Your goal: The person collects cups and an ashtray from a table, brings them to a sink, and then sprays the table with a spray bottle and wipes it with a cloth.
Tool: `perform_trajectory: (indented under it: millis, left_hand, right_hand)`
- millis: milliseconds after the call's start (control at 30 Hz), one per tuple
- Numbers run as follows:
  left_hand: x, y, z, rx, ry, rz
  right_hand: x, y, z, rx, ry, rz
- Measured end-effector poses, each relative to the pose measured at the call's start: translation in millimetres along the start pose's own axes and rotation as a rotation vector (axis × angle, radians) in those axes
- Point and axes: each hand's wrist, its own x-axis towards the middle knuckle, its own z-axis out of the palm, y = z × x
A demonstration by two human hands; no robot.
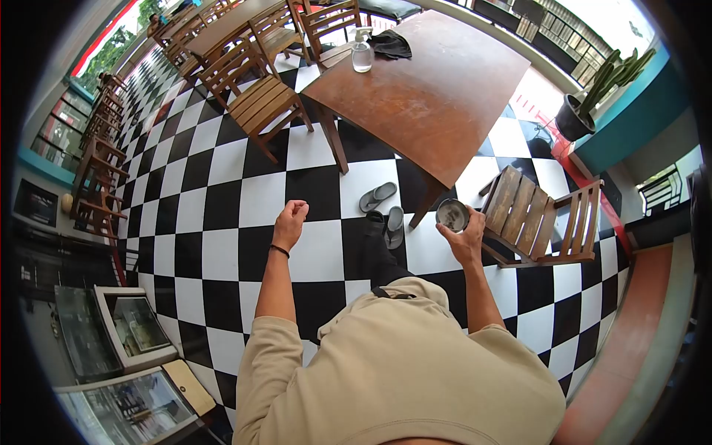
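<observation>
Here's the right hand (467, 239), out to the right side, with its fingers clamped on the rim and side of a small round dish (452, 215) — grey inside, its open top facing up. The dish sits just on the near side of the table's (437, 93) closest corner, with a slatted wooden chair (530, 215) right beside it on the right.

Over to the left hand (291, 221): it hangs above the black-and-white checkered floor (215, 259), fingers curled in together, a dark band (279, 251) around the wrist. It's well apart from the dish, while grey footwear (380, 196) shows between the two hands.

Up on the table, towards its far left edge, a clear spray bottle (362, 55) stands upright — and just right of it lies a crumpled black cloth (391, 44). Another wooden chair (263, 104) stands left of the table, and a potted cactus (576, 117) rises at far right.
</observation>
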Motion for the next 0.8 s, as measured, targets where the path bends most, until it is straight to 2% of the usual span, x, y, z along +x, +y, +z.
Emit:
perform_trajectory:
  millis: [67,100,133,233,300,367,400,467,567,633,700,733,800]
  left_hand:
    - [55.6,-2.9,-4.4,0.087,-0.104,0.098]
    - [84.5,-34.5,-8.0,0.043,-0.149,0.083]
    - [98.5,-50.8,-13.2,-0.02,-0.146,-0.08]
    - [122.9,-155.3,-45.3,0.068,-0.116,-0.487]
    - [117.0,-156.9,-72.2,-0.003,-0.063,-0.784]
    - [126.4,-160.8,-93.5,-0.122,0.034,-0.957]
    - [136.9,-160.0,-97.4,-0.16,0.094,-0.963]
    - [173.2,-158.0,-100.1,-0.243,0.216,-0.965]
    - [274.8,-154.4,-87.9,-0.225,0.311,-0.902]
    - [370.4,-144.7,-73.1,-0.251,0.339,-0.69]
    - [480.1,-97.3,-53.6,-0.207,0.251,-0.48]
    - [542.6,-94.4,-42.3,-0.214,0.196,-0.319]
    - [649.8,-37.9,-13.6,-0.202,0.038,-0.075]
  right_hand:
    - [50.0,2.4,35.8,-0.003,0.056,0.039]
    - [73.6,1.7,52.1,-0.017,0.067,0.07]
    - [94.0,0.2,64.2,-0.047,0.078,0.1]
    - [157.4,-5.6,102.2,-0.111,0.14,0.176]
    - [177.2,2.1,125.3,-0.14,0.197,0.216]
    - [191.1,-0.7,139.9,-0.169,0.212,0.296]
    - [195.9,-5.6,143.2,-0.202,0.208,0.332]
    - [206.0,-14.1,152.8,-0.264,0.199,0.432]
    - [209.5,-17.3,168.4,-0.282,0.197,0.534]
    - [214.0,-32.5,174.9,-0.339,0.197,0.651]
    - [211.2,-36.6,181.9,-0.44,0.111,0.72]
    - [217.2,-52.5,183.4,-0.508,0.161,0.742]
    - [249.7,-104.8,187.4,-0.584,0.281,0.742]
